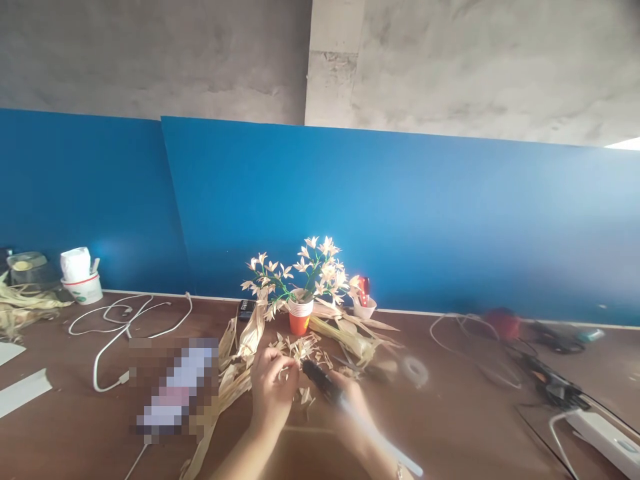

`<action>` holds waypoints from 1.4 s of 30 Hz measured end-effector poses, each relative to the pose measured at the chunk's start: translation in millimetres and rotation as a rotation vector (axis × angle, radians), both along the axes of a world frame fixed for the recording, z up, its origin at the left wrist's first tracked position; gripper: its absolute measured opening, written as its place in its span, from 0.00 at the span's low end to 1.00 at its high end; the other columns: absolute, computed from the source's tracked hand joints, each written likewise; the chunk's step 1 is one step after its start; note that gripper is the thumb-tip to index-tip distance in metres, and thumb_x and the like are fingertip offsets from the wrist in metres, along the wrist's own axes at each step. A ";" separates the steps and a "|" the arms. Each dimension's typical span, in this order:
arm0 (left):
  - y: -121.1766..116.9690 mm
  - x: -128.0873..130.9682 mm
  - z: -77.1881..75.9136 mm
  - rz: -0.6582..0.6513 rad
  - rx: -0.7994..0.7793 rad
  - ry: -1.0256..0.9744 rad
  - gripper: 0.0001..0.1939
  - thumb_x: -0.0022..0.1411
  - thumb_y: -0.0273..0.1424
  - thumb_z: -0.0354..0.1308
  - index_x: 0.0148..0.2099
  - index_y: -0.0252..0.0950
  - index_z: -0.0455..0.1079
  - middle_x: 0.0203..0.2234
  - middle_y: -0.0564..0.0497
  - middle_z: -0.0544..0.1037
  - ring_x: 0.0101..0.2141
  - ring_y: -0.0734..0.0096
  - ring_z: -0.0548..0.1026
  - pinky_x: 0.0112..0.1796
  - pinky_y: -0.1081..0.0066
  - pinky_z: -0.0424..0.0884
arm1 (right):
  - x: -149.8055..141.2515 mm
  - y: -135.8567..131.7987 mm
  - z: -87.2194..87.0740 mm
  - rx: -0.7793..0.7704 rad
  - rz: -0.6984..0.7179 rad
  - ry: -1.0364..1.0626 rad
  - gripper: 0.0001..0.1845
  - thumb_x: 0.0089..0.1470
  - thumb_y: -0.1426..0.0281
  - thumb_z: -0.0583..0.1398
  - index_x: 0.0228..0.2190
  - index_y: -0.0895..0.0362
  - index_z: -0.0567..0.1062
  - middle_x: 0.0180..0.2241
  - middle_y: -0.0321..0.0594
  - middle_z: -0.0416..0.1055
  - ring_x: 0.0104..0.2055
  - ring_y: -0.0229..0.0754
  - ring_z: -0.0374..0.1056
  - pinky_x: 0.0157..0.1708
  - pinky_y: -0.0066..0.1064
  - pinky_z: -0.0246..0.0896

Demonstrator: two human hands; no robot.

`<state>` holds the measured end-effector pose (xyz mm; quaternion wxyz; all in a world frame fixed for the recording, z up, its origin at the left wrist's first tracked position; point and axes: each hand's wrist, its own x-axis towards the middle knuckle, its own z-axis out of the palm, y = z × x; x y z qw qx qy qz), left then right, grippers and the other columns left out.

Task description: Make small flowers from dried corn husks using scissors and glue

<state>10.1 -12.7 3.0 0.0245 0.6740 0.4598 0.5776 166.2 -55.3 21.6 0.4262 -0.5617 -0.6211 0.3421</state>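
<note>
My left hand [270, 390] is closed in a pinch above the table; whatever lies between its fingertips is too small to make out. My right hand [354, 403] grips a black hot glue gun [320, 380], its tip pointing toward the left fingertips. A translucent glue stick [393, 447] extends from its back, over my wrist. Cut pale husk pieces [304, 348] lie scattered just beyond both hands. Behind them stands an orange and white paper cup [299, 323] with green-stemmed husk flowers [327, 272]. Dried corn husks [253, 331] lie on either side of the cup.
A blurred-out phone [177, 387] and white cables [107, 340] lie to the left. A white bowl [365, 309] holds a red-handled item, with a tape roll [415, 371] nearer. A power strip [607, 433] sits far right. The blue partition [375, 200] borders the table.
</note>
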 end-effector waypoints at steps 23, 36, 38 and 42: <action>-0.6 0.2 -0.4 -0.027 -0.007 0.008 0.09 0.58 0.26 0.56 0.27 0.38 0.74 0.26 0.51 0.69 0.31 0.65 0.69 0.34 0.67 0.65 | 0.9 0.6 -0.2 -0.020 -0.007 -0.091 0.02 0.42 0.74 0.56 0.21 0.57 0.68 0.21 0.34 0.65 0.25 0.36 0.57 0.23 0.26 0.50; -0.8 0.5 -1.0 -0.036 -0.020 0.006 0.09 0.58 0.25 0.56 0.27 0.38 0.74 0.26 0.52 0.69 0.32 0.65 0.69 0.35 0.67 0.64 | -0.4 -1.2 3.2 -0.048 -0.019 -0.080 0.02 0.40 0.75 0.54 0.20 0.57 0.64 0.20 0.32 0.61 0.24 0.35 0.56 0.23 0.25 0.50; -0.5 0.6 -0.9 -0.032 -0.015 0.007 0.09 0.58 0.25 0.57 0.27 0.38 0.73 0.26 0.52 0.69 0.31 0.65 0.69 0.35 0.67 0.64 | -0.4 -0.9 3.2 -0.047 -0.029 -0.089 0.03 0.39 0.75 0.54 0.19 0.57 0.63 0.19 0.32 0.61 0.23 0.35 0.56 0.23 0.25 0.50; -0.8 0.3 -0.9 -0.038 -0.017 0.008 0.08 0.58 0.25 0.57 0.27 0.38 0.73 0.26 0.52 0.69 0.32 0.65 0.69 0.35 0.67 0.64 | 0.1 -0.5 5.1 -0.036 -0.029 -0.136 0.04 0.39 0.74 0.55 0.19 0.56 0.62 0.20 0.32 0.60 0.24 0.35 0.56 0.23 0.25 0.49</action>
